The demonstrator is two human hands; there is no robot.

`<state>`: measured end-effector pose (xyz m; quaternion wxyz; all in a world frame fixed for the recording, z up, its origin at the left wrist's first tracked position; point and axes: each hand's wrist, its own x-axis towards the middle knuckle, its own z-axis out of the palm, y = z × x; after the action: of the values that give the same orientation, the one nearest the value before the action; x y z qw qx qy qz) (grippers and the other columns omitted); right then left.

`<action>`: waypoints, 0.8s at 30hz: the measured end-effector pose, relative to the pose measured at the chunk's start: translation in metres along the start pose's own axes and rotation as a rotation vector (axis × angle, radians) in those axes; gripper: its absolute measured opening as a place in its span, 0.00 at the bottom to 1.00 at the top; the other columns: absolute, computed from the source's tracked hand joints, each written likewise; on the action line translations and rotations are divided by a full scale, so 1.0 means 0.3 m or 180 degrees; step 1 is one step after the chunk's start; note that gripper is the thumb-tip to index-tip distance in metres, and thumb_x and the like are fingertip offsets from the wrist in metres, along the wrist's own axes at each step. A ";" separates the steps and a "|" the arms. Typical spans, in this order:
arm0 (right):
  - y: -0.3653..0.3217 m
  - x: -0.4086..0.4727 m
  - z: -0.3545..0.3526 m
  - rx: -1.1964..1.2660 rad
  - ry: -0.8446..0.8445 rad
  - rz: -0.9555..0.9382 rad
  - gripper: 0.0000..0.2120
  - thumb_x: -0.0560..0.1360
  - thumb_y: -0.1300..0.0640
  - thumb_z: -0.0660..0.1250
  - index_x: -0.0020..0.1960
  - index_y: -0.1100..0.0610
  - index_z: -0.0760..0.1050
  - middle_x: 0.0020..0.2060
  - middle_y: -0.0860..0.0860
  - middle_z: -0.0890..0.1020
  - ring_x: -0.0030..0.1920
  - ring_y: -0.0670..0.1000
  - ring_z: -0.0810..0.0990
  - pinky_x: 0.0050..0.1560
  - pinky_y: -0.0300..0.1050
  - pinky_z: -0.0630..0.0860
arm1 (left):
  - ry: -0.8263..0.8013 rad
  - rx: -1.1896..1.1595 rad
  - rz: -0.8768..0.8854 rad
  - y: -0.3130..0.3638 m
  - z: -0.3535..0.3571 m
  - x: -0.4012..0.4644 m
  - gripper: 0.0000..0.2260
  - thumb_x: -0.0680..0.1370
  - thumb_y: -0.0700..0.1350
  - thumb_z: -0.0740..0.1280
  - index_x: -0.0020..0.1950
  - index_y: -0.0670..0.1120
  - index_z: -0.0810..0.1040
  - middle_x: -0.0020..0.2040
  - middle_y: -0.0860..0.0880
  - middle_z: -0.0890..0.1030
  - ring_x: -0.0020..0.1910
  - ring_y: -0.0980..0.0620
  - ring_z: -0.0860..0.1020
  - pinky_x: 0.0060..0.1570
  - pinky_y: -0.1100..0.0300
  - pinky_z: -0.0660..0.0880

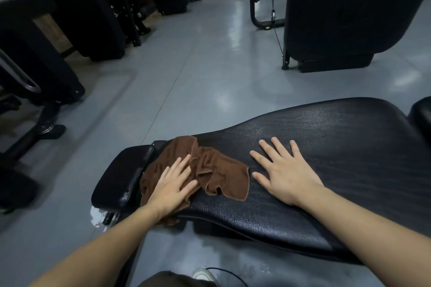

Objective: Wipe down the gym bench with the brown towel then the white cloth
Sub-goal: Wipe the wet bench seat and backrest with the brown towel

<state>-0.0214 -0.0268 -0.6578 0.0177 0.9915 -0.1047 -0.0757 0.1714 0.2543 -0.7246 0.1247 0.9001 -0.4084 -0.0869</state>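
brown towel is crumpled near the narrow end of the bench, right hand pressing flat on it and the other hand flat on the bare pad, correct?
Not quite: the hands are swapped. In the head view the left hand presses flat on the brown towel, crumpled near the narrow end of the bench, while the right hand lies flat on the bare pad.

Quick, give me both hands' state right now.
Left hand: open, fingers flat, pressing on the brown towel.
Right hand: open, fingers spread, resting flat on the bench pad, holding nothing.
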 end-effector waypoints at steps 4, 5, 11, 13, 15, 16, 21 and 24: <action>-0.001 -0.002 -0.005 0.0024 -0.0010 0.0000 0.43 0.70 0.33 0.25 0.82 0.44 0.44 0.82 0.52 0.45 0.81 0.58 0.40 0.77 0.66 0.41 | 0.0017 0.0194 0.0550 0.102 0.022 -0.126 0.25 0.82 0.64 0.49 0.67 0.52 0.74 0.81 0.64 0.44 0.81 0.57 0.42 0.77 0.40 0.51; 0.000 -0.002 -0.005 0.0020 -0.0018 0.0002 0.43 0.70 0.32 0.25 0.82 0.44 0.44 0.82 0.52 0.45 0.81 0.58 0.40 0.77 0.67 0.41 | -0.0014 0.0259 0.0738 0.133 0.031 -0.150 0.23 0.82 0.62 0.51 0.67 0.51 0.75 0.81 0.63 0.43 0.81 0.55 0.42 0.77 0.39 0.51; -0.002 0.000 -0.006 -0.0004 -0.0018 -0.0002 0.43 0.70 0.34 0.24 0.82 0.45 0.44 0.82 0.52 0.45 0.81 0.58 0.40 0.77 0.67 0.41 | -0.0119 0.0717 0.1723 0.218 0.023 -0.113 0.26 0.77 0.64 0.62 0.72 0.53 0.71 0.82 0.56 0.45 0.81 0.50 0.42 0.76 0.39 0.53; -0.001 0.003 -0.002 -0.0022 -0.0010 0.0004 0.42 0.70 0.34 0.25 0.82 0.45 0.44 0.82 0.52 0.45 0.81 0.58 0.40 0.77 0.66 0.41 | -0.0240 0.0853 0.1977 0.247 0.007 -0.063 0.30 0.73 0.64 0.64 0.71 0.51 0.72 0.83 0.55 0.44 0.81 0.48 0.42 0.76 0.40 0.52; 0.001 0.008 0.003 -0.0046 -0.0012 -0.0007 0.42 0.70 0.35 0.25 0.82 0.45 0.44 0.82 0.52 0.45 0.81 0.58 0.40 0.77 0.67 0.42 | -0.0273 0.0934 0.2305 0.300 0.013 -0.027 0.34 0.71 0.64 0.64 0.74 0.52 0.66 0.83 0.51 0.47 0.81 0.45 0.44 0.76 0.41 0.48; 0.002 0.010 0.005 -0.0063 -0.0016 -0.0016 0.42 0.70 0.35 0.24 0.82 0.45 0.43 0.82 0.52 0.45 0.81 0.58 0.40 0.77 0.67 0.42 | -0.0224 0.0941 0.2449 0.330 0.024 -0.019 0.35 0.71 0.64 0.64 0.75 0.52 0.64 0.82 0.48 0.51 0.81 0.43 0.46 0.76 0.41 0.47; 0.009 0.022 0.013 -0.0148 0.0004 -0.0074 0.41 0.71 0.38 0.23 0.82 0.46 0.43 0.82 0.53 0.45 0.81 0.58 0.40 0.77 0.67 0.42 | 0.0154 0.0848 0.2698 0.389 0.070 -0.021 0.36 0.71 0.64 0.67 0.75 0.51 0.62 0.78 0.41 0.61 0.80 0.40 0.53 0.75 0.39 0.51; 0.013 0.025 0.019 -0.0145 0.0015 -0.0082 0.40 0.73 0.39 0.25 0.82 0.46 0.47 0.82 0.52 0.47 0.81 0.58 0.42 0.77 0.66 0.44 | 0.0207 0.0816 0.2839 0.376 0.072 -0.011 0.33 0.73 0.64 0.62 0.75 0.53 0.61 0.78 0.44 0.61 0.79 0.41 0.55 0.74 0.39 0.54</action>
<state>-0.0158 -0.0323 -0.6644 0.0395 0.9922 -0.0900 -0.0760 0.0831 0.1819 -0.7116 0.0503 0.6470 -0.7589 0.0547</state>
